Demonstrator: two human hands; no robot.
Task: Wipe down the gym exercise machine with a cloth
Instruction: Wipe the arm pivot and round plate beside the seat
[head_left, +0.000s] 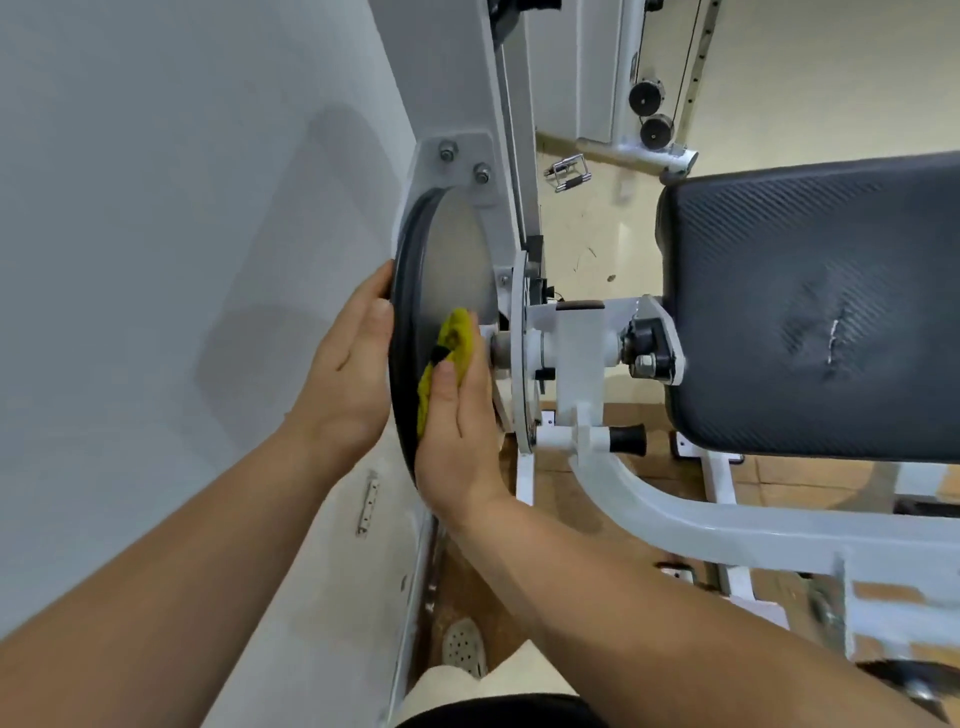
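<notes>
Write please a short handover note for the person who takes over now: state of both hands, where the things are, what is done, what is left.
Left hand: open, flat against the rim of the dark wheel, apparently steadying it.
Right hand: holds the yellow cloth, thumb over it, pressed on the wheel's grey face near the axle.
Done: cannot be told from this view; the wheel is being wiped.
Left, probably: rest of the wheel, the white frame, the black seat pad.
</notes>
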